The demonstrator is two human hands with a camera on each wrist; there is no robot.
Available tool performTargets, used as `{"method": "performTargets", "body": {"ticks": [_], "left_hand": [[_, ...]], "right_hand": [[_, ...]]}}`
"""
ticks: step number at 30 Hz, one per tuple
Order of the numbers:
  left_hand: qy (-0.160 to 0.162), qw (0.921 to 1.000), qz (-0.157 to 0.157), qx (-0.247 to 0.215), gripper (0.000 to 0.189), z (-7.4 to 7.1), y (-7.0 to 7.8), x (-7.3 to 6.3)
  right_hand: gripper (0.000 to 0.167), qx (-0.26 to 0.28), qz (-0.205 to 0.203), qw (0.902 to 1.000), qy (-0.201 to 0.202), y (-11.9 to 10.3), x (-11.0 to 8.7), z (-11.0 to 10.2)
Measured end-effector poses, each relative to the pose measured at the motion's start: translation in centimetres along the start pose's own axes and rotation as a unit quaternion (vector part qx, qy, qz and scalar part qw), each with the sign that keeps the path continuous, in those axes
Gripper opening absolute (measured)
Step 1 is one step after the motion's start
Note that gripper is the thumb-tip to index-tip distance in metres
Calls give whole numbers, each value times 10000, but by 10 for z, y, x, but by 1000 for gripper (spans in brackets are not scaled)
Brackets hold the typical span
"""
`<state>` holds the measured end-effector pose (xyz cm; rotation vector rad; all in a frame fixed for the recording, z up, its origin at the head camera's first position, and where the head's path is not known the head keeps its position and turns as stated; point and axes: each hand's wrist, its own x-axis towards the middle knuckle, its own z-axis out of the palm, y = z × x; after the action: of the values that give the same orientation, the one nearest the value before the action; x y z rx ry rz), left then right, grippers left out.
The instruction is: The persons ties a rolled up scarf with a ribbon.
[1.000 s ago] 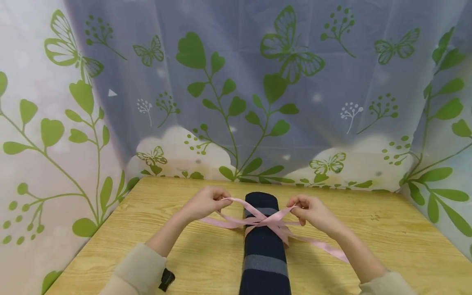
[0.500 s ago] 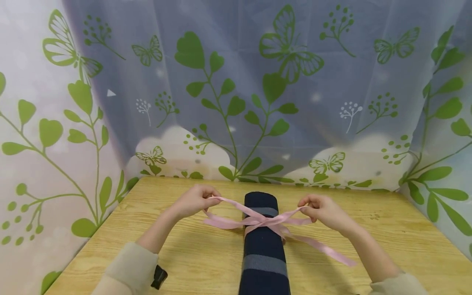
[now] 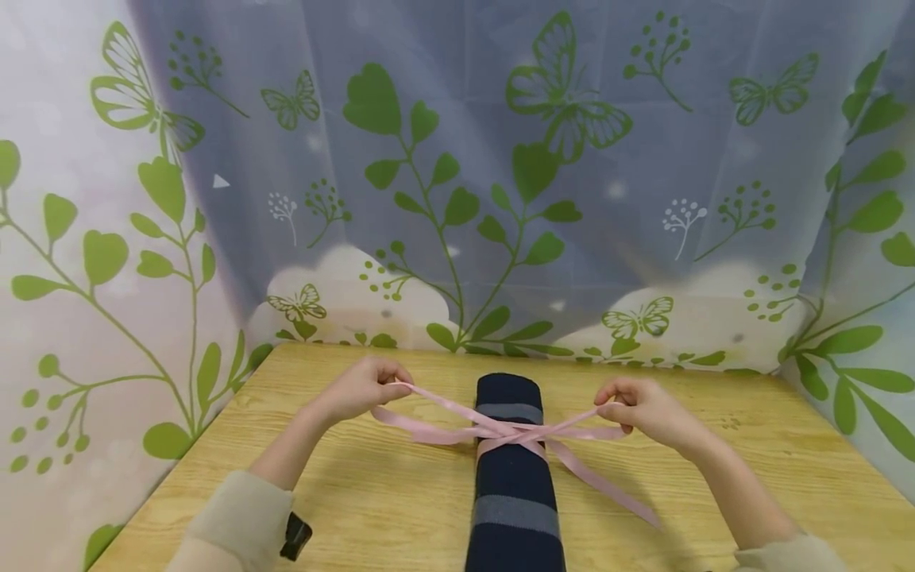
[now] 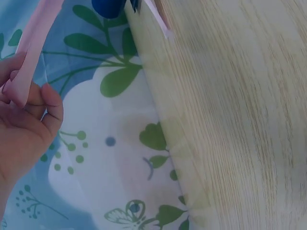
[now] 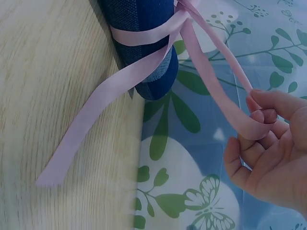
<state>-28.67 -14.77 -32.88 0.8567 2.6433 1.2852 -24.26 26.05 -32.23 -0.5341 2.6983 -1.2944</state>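
Observation:
A pink ribbon wraps round a rolled dark blue cloth with grey stripes and crosses over its top. To the left of the roll, my left hand pinches one ribbon loop between thumb and fingers. On the other side my right hand pinches a second loop; in the right wrist view the ribbon bends round its fingertips. Both loops are stretched outward above the table. One loose tail hangs toward the lower right, and another lies left of the knot.
The roll lies on a wood-grain table. Behind and beside it hangs a curtain printed with green leaves and butterflies. A small black object shows next to the left sleeve.
My hands have moved farther apart, left hand leftward and right hand rightward. The loops have drawn out longer and the crossing over the roll has become narrower and tighter.

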Motion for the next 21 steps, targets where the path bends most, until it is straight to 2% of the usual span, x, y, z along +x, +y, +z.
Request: {"method": "performTargets", "body": {"ticks": [13,21], "left_hand": [[-308,9993,-199,51,20,-14,-4,-13],[-470,9985,-208,-195,25,-27,-15,-20]], "right_hand": [[29,30,178,9997,-144,8,-8,-15],[30,166,103,9987,-461,12,-15,-23]]}}
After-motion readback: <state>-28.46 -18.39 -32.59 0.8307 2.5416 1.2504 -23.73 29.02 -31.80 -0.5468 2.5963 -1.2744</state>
